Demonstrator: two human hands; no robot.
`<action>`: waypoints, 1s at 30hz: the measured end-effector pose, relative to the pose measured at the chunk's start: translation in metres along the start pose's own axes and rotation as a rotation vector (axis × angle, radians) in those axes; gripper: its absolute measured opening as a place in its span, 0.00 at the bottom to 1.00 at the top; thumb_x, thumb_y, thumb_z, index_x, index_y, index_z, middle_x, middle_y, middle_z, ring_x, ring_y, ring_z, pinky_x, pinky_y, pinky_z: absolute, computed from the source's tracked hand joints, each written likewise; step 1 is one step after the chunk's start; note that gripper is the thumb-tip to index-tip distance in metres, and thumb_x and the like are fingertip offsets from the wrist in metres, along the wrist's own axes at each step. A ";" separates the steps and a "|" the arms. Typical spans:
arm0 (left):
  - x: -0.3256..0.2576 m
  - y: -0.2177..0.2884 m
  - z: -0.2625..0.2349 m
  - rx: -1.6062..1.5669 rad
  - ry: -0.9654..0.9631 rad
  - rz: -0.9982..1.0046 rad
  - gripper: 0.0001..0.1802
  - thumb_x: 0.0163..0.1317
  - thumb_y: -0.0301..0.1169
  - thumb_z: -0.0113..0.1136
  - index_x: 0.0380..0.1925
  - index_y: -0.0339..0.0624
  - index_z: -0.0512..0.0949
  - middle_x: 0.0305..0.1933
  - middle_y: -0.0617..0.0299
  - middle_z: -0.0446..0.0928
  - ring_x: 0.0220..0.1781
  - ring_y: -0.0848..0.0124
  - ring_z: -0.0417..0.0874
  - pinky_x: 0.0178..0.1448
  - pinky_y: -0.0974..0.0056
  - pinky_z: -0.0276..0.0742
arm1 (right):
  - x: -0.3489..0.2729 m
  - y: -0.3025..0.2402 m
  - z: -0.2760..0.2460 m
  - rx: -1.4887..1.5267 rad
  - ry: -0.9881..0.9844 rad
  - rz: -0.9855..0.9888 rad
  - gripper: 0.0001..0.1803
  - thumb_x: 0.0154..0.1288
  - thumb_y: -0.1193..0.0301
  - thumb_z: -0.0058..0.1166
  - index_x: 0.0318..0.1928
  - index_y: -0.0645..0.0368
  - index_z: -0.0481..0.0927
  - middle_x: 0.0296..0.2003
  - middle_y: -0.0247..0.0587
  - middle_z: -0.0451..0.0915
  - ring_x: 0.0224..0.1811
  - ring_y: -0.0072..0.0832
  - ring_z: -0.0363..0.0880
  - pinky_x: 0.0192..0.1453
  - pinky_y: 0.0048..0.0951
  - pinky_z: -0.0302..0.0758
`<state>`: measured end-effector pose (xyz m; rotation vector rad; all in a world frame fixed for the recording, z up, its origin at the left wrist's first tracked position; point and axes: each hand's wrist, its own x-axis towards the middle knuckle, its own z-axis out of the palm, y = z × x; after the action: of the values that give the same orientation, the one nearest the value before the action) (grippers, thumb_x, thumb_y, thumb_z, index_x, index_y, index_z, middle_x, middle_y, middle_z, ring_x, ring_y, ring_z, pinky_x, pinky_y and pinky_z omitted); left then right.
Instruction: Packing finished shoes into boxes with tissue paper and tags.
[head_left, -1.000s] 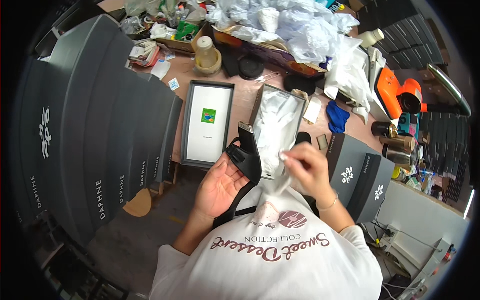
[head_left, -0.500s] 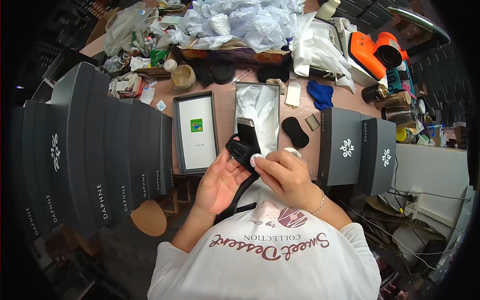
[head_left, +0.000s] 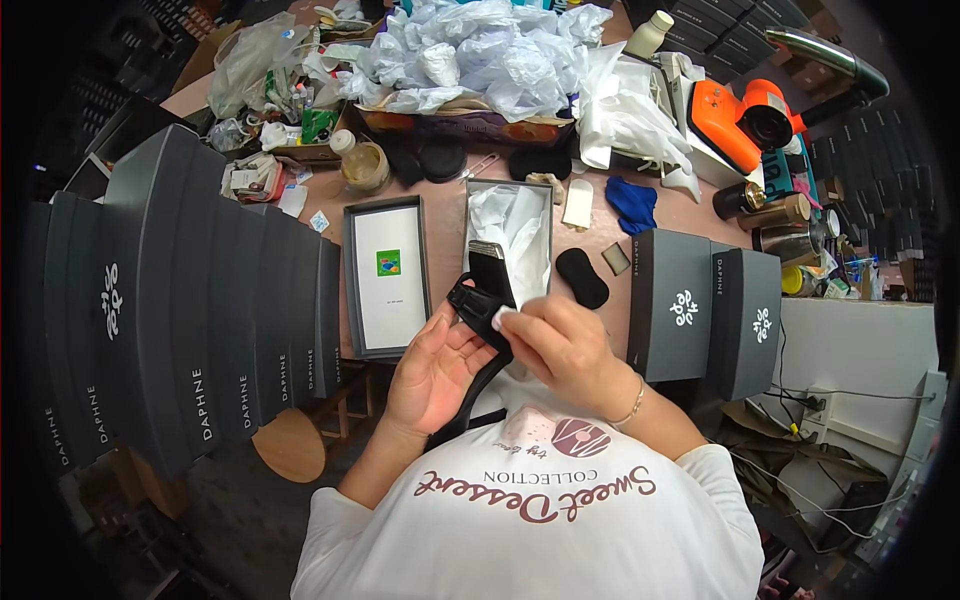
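A black high-heeled shoe with straps is tilted in front of me, its thick heel pointing away. My left hand supports it from below and from the left, palm up and fingers curled against it. My right hand pinches a small white wad, perhaps cloth or a pad, pressed to the shoe's right side. The right fingers partly hide the wad. Just beyond the shoe stands an open grey box, with white tissue paper inside it.
Left of the tissue lies a shallow grey box part with a white lining. Tall stacks of dark shoeboxes flank me on the left, with more shoeboxes at right. A black oval pad and blue cloth lie on the table.
The white wad has shifted slightly left along the shoe with my right hand. A second white edge above that hand no longer shows. The whole view has moved a little.
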<state>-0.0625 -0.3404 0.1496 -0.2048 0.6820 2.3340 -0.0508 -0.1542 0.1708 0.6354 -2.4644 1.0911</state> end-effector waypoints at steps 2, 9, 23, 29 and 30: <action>-0.004 -0.002 0.000 -0.004 -0.013 -0.008 0.32 0.69 0.43 0.46 0.68 0.42 0.53 0.60 0.52 0.69 0.62 0.65 0.70 0.67 0.58 0.65 | 0.009 0.006 0.002 -0.013 0.045 -0.008 0.12 0.48 0.80 0.63 0.37 0.61 0.80 0.28 0.38 0.75 0.27 0.33 0.76 0.28 0.30 0.73; 0.000 0.002 0.001 -0.029 -0.003 0.009 0.31 0.69 0.43 0.45 0.68 0.42 0.54 0.60 0.53 0.69 0.61 0.65 0.70 0.67 0.59 0.64 | 0.003 -0.013 -0.008 -0.006 -0.065 -0.001 0.14 0.47 0.78 0.62 0.38 0.63 0.78 0.30 0.39 0.74 0.29 0.33 0.77 0.31 0.30 0.74; -0.004 0.002 -0.001 -0.030 0.003 0.014 0.30 0.69 0.45 0.44 0.66 0.41 0.57 0.60 0.53 0.70 0.62 0.66 0.70 0.68 0.58 0.62 | -0.010 -0.014 -0.008 0.026 -0.203 0.012 0.14 0.48 0.79 0.61 0.39 0.63 0.79 0.28 0.40 0.74 0.27 0.34 0.76 0.28 0.31 0.73; -0.007 0.001 0.003 -0.029 -0.021 0.005 0.31 0.69 0.46 0.44 0.66 0.41 0.57 0.60 0.53 0.70 0.63 0.65 0.69 0.69 0.57 0.62 | 0.016 -0.013 -0.009 0.015 -0.048 -0.016 0.14 0.48 0.79 0.61 0.39 0.62 0.79 0.29 0.38 0.74 0.28 0.34 0.77 0.29 0.30 0.74; -0.008 0.001 0.001 -0.026 -0.020 0.006 0.31 0.69 0.46 0.44 0.66 0.41 0.57 0.60 0.53 0.70 0.63 0.65 0.69 0.69 0.58 0.62 | 0.012 -0.011 -0.008 0.018 -0.100 -0.001 0.14 0.48 0.79 0.61 0.40 0.62 0.79 0.29 0.38 0.74 0.28 0.34 0.77 0.29 0.30 0.74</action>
<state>-0.0570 -0.3451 0.1538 -0.1904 0.6438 2.3484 -0.0537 -0.1579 0.1882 0.7132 -2.5410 1.1067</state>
